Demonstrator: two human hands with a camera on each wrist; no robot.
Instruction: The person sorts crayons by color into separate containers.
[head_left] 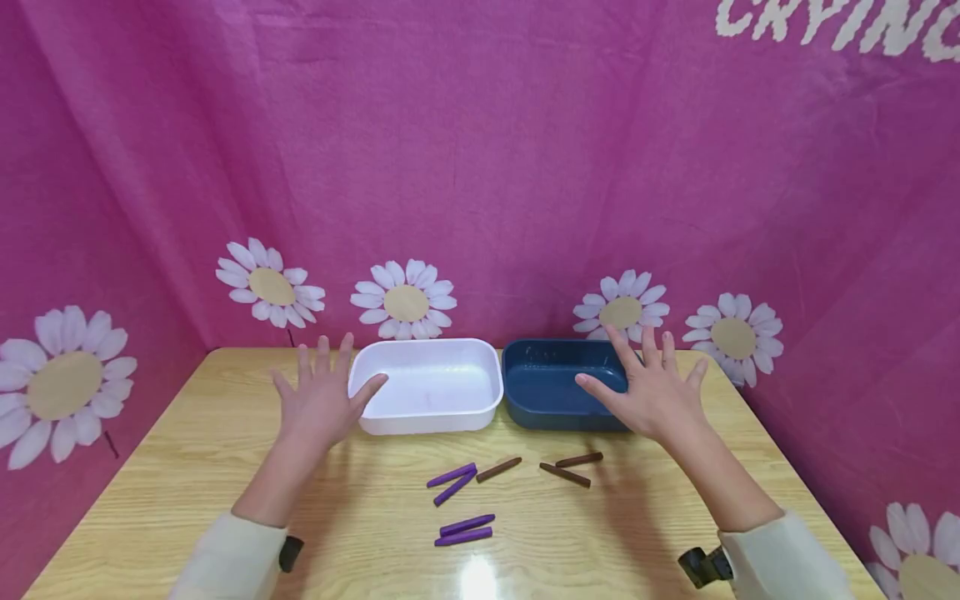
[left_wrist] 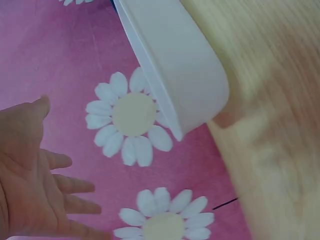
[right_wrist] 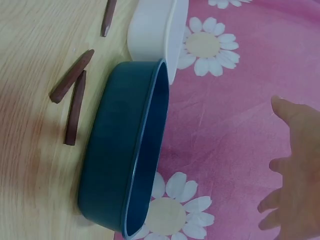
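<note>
My left hand (head_left: 318, 404), fingers spread, is held over the left end of a white tray (head_left: 431, 423) and holds nothing. On the other side my right hand (head_left: 660, 396) is spread in the same way, overlapping the right end of a dark blue tray (head_left: 562, 419) in the head view. In front of the trays lie several purple crayons (head_left: 467, 525), in two pairs. One brown crayon (head_left: 498, 469) lies beside the upper purple pair. Two more brown crayons (right_wrist: 75, 107) lie close together in front of the blue tray.
Both trays stand side by side at the back of a wooden table (head_left: 375, 558). A pink cloth (head_left: 450, 167) with white flowers hangs behind the table and at both sides.
</note>
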